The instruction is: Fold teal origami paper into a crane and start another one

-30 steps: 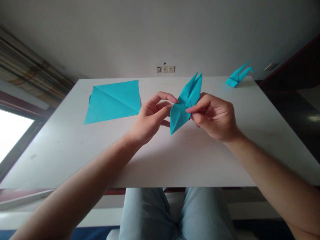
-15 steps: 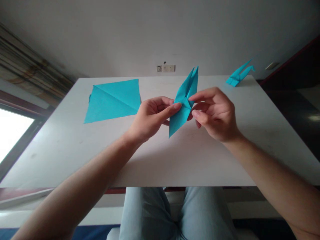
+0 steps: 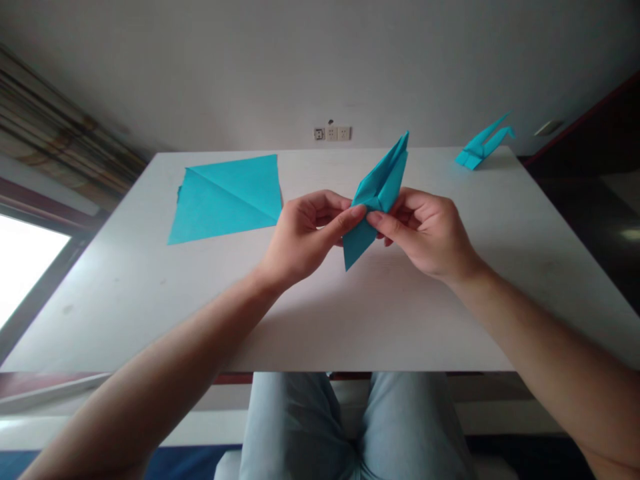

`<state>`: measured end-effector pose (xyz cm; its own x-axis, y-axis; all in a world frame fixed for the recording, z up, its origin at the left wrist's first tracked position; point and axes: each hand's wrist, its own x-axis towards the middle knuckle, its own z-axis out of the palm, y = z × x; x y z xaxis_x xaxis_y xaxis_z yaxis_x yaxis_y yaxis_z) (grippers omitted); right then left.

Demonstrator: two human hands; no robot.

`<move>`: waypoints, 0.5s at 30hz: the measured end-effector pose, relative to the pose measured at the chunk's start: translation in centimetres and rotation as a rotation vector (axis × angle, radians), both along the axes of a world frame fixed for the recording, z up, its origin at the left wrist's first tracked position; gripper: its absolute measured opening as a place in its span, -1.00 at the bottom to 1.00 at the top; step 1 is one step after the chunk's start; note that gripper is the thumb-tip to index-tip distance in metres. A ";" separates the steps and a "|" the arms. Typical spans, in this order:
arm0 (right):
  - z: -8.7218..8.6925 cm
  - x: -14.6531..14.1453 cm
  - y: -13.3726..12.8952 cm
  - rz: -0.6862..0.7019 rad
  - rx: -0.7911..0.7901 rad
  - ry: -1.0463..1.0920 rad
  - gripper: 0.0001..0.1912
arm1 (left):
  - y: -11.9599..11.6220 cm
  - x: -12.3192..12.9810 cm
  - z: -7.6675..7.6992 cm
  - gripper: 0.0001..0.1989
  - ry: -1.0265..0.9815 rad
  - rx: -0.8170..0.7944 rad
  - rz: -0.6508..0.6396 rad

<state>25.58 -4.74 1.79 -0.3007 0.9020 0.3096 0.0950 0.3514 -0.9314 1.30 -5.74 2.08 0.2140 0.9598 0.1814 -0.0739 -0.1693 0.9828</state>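
A folded piece of turquoise origami paper [image 3: 381, 193] is held up above the table, with long points rising toward the far right and one point hanging down. My left hand [image 3: 310, 237] pinches its left side between thumb and fingers. My right hand [image 3: 423, 233] grips the middle from the right, its fingertips close to my left thumb. Part of the paper's centre is hidden by my fingers. Farther left, a creased flat turquoise sheet [image 3: 227, 199] lies on the table, apart from both hands. A finished turquoise paper crane [image 3: 481, 150] stands near the far right corner.
The white table [image 3: 125, 313] spans the view, with its near edge just past my arms and my jeans-clad legs below it. A wall socket panel [image 3: 332, 133] sits beyond the far edge. A bright window [image 3: 25, 267] and curtain [image 3: 55, 127] are at left.
My right hand has come down and closed on the paper's middle, and my hands are closer together. The paper's upper points now lean more to the right.
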 end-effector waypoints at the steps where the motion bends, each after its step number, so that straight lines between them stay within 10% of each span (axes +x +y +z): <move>1: 0.0 0.1 0.1 0.007 0.001 -0.002 -0.51 | 0.0 0.0 0.0 -0.37 -0.001 -0.002 0.000; 15: 1.1 0.0 0.2 0.049 -0.035 0.065 -0.50 | 0.6 -0.3 -0.1 -0.35 -0.113 -0.026 -0.062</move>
<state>25.54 -4.51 2.87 -0.3248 0.8975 0.2983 0.0178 0.3211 -0.9469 1.01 -5.14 1.96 0.2524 0.9502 0.1830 -0.1940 -0.1355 0.9716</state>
